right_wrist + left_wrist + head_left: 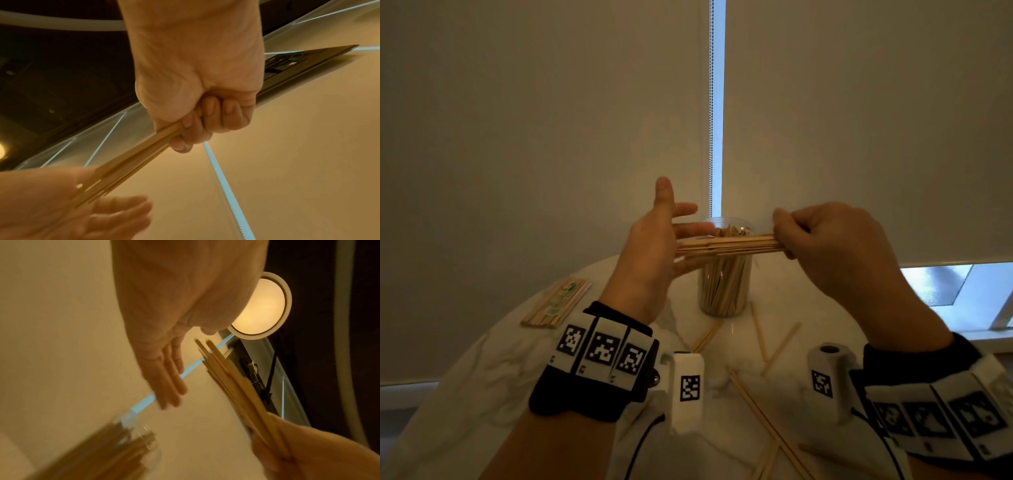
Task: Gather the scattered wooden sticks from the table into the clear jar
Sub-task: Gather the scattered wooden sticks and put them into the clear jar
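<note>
My right hand (822,240) grips a bundle of wooden sticks (726,247) by one end and holds it level above the clear jar (724,284). The jar stands on the white table (482,370) and is packed with sticks. My left hand (654,250) is open, fingers straight, its palm against the free ends of the bundle. In the right wrist view the right hand (197,123) curls round the bundle (127,164). In the left wrist view the left hand (164,373) is flat beside the bundle (236,389), with the jar (115,456) blurred below.
Several loose sticks (760,404) lie scattered on the table in front of the jar and near its front edge. A flat pack of sticks (554,303) lies at the left. Window blinds (534,137) hang just behind the table.
</note>
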Motion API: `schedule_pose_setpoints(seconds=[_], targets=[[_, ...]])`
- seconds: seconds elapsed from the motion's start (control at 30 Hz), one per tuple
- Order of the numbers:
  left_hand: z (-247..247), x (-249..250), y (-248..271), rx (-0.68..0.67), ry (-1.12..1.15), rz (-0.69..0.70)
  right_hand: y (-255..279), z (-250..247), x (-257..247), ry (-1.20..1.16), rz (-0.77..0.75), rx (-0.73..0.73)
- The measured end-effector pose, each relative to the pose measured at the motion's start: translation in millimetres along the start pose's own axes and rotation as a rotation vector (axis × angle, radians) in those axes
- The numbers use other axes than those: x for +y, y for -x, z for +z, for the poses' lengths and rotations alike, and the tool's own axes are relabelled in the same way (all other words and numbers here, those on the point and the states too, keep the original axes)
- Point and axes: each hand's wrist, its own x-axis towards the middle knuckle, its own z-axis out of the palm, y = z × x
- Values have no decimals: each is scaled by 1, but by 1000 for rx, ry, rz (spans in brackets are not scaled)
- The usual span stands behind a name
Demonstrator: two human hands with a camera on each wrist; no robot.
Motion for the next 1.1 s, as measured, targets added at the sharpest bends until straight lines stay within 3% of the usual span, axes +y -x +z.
schedule_pose_setpoints(seconds=[0.1, 0.37, 0.53, 0.7, 0.8, 0.97, 1.03, 1.1], targets=[[16, -1, 10, -107, 60, 16, 7, 13, -15, 68, -57, -21], [18, -14, 10, -204, -221, 46, 6, 20, -9, 119, -12, -105], [22, -21, 8, -224, -103, -10, 5, 16, -3, 71, -26, -92], [9, -25, -3, -151, -30, -14, 4, 13, 2, -52, -110, -215], [11, -31, -4, -148, 18, -54, 7, 23, 0, 32, -148, -153], [14, -36, -10, -126, -6, -164, 0, 27, 18, 21, -36, -97], [6, -36, -15, -45, -1, -183, -6, 17, 30, 55, 41, -47], [0, -43, -23, 61, -73, -112, -14, 7, 39, 74, 113, 31]])
